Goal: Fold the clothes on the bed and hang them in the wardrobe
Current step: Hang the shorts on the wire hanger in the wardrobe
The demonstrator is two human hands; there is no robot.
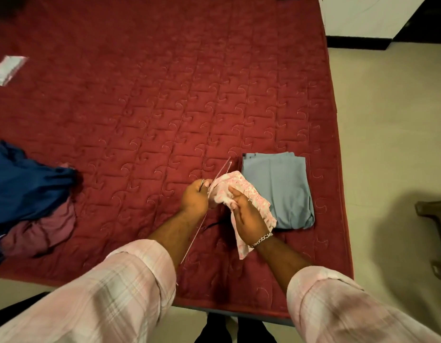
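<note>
Over the near edge of the red bed, the left hand is curled round a thin wire hanger. The right hand grips a pink patterned cloth against it. Just beyond lies a folded grey-blue garment. At the left edge sits a crumpled blue and mauve pile; farther off, a white packet.
</note>
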